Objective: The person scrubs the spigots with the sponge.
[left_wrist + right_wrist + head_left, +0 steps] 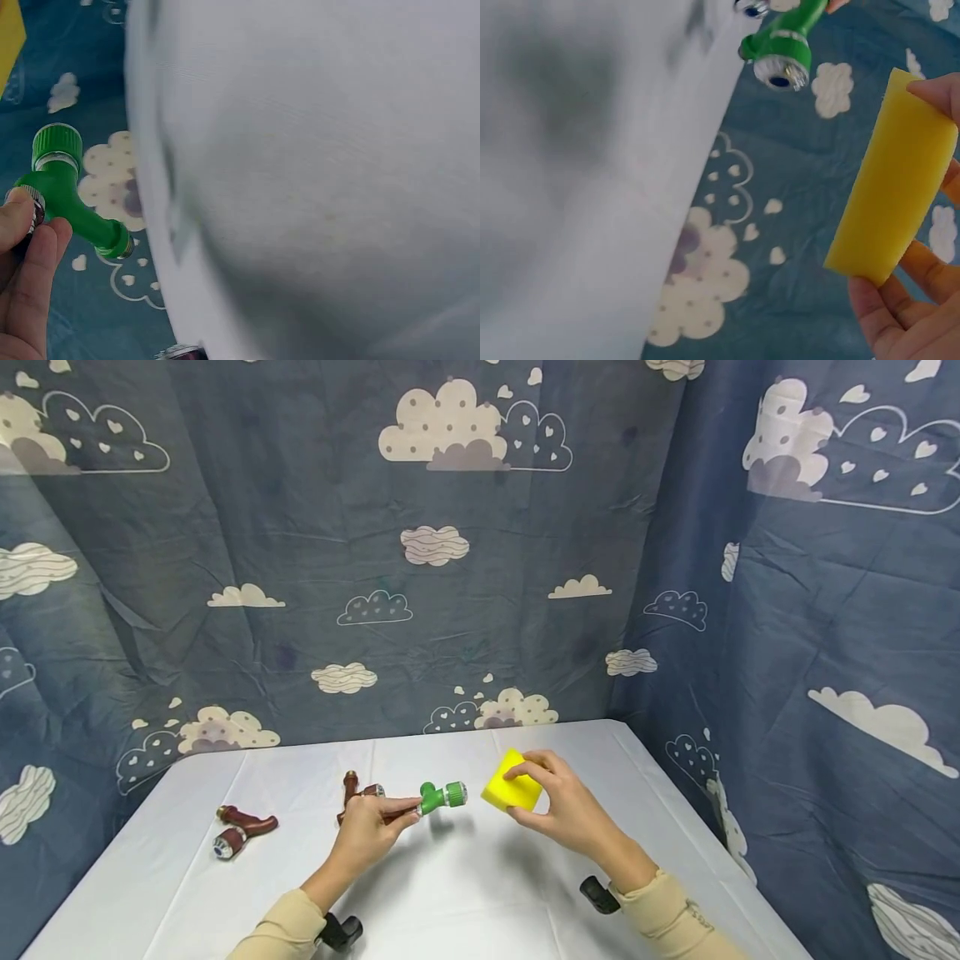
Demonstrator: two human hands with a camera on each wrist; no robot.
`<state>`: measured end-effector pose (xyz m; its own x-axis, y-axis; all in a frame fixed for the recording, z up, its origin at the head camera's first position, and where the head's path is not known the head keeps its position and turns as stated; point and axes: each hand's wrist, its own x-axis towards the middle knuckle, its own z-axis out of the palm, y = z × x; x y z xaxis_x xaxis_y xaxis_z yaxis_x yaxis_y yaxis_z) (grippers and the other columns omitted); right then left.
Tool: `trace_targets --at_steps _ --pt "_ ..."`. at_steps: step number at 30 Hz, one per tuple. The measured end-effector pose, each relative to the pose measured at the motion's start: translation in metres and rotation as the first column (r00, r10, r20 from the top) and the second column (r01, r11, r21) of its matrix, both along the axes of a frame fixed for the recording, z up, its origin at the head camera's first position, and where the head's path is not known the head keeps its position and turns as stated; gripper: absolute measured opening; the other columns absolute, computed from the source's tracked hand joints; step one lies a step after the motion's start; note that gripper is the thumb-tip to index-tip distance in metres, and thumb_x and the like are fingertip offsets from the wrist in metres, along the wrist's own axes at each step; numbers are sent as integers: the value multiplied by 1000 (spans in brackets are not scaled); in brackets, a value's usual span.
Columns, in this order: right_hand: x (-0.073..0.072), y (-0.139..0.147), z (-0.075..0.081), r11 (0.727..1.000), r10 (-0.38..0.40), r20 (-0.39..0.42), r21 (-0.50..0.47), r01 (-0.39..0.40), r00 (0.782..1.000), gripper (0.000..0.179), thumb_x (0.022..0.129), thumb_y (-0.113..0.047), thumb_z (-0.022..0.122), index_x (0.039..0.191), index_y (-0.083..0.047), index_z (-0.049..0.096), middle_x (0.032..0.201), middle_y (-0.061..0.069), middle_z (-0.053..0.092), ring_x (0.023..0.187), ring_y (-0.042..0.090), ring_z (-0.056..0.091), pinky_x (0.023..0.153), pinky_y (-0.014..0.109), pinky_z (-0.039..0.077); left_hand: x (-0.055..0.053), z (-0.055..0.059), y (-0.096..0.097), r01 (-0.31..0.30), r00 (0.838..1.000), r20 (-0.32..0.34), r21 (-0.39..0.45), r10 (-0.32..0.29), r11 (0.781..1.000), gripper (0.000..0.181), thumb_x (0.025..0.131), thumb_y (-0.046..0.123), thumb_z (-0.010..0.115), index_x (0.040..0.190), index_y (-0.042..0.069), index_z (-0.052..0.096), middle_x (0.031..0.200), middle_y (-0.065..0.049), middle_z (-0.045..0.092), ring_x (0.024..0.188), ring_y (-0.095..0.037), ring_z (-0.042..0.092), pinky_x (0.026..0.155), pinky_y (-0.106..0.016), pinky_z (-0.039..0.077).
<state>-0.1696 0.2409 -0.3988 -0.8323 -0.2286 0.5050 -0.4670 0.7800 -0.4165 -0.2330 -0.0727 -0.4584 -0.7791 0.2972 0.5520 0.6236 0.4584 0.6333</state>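
Note:
My left hand pinches a green tap between thumb and fingers, above the white table. The left wrist view shows the green tap with a ribbed end, a bent spout and a metal collar at the fingertips. In the right wrist view its round metal-ringed end faces the camera. Across from it, my right hand grips a yellow sponge, thumb on one edge and fingers on the opposite one. A small gap separates sponge and tap. Directly behind the left hand lies a brown tap, partly hidden.
Another brown tap with a metal-ringed end lies on the left side of the white-covered table. A blue curtain printed with clouds hangs behind and to the right. Black camera mounts sit at both wrists.

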Motion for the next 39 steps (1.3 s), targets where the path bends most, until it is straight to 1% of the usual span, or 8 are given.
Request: trace_targets --at_steps 7,12,17,20,28,33,36,39 --pt "-5 15 -16 1000 -23 26 16 22 999 39 82 -14 93 117 -17 74 130 12 66 120 32 64 101 52 61 -1 -15 0 105 994 -18 -125 -108 987 25 82 -2 89 105 3 85 99 -16 82 78 -16 81 65 -15 62" --pt "-12 26 -25 998 -50 73 33 47 996 38 83 -18 92 117 -15 74 130 15 65 119 36 63 101 55 60 0 -19 2 133 991 -3 -177 -136 975 25 82 -1 89 105 5 85 99 -14 83 78 -13 80 65 -15 62" --pt "-21 38 -36 995 -92 132 60 84 987 37 85 -22 91 117 -16 74 130 17 64 117 37 62 98 56 59 -1 -20 3 139 990 49 -230 -132 963 23 83 1 89 105 8 86 97 -12 83 73 -2 74 62 -15 59" --pt "-27 43 -43 991 -116 191 83 101 975 37 86 -24 90 118 -16 73 130 18 64 116 37 62 97 57 58 0 -21 1 140 989 81 -249 -124 958 21 83 2 89 103 8 86 94 -9 84 74 -3 75 64 -15 60" --pt "-39 47 -57 988 -128 376 126 86 918 40 86 -21 90 120 -18 68 135 22 61 115 35 60 101 60 57 4 -27 -8 113 990 122 -328 -77 938 20 79 1 91 95 12 87 88 0 84 80 -9 78 72 -21 63" --pt "-42 49 -65 990 -106 436 127 55 893 46 84 -16 92 121 -17 65 134 21 60 111 31 59 100 56 56 3 -27 -8 102 988 146 -363 -52 926 20 79 3 92 92 17 84 85 6 82 79 -5 75 77 -28 65" --pt "-41 51 -66 990 -102 442 136 46 891 50 81 -15 94 121 -17 64 133 21 60 111 32 59 100 56 56 3 -23 -6 118 984 170 -382 -56 917 21 80 6 92 96 17 84 89 6 82 84 -7 76 81 -34 66" --pt "-40 53 -61 986 -116 429 157 52 896 55 85 -23 93 130 -17 63 141 23 57 121 39 58 106 62 55 7 -9 -7 89 987 155 -396 -29 914 25 85 12 90 109 14 83 104 -1 84 97 -19 80 90 -45 67"
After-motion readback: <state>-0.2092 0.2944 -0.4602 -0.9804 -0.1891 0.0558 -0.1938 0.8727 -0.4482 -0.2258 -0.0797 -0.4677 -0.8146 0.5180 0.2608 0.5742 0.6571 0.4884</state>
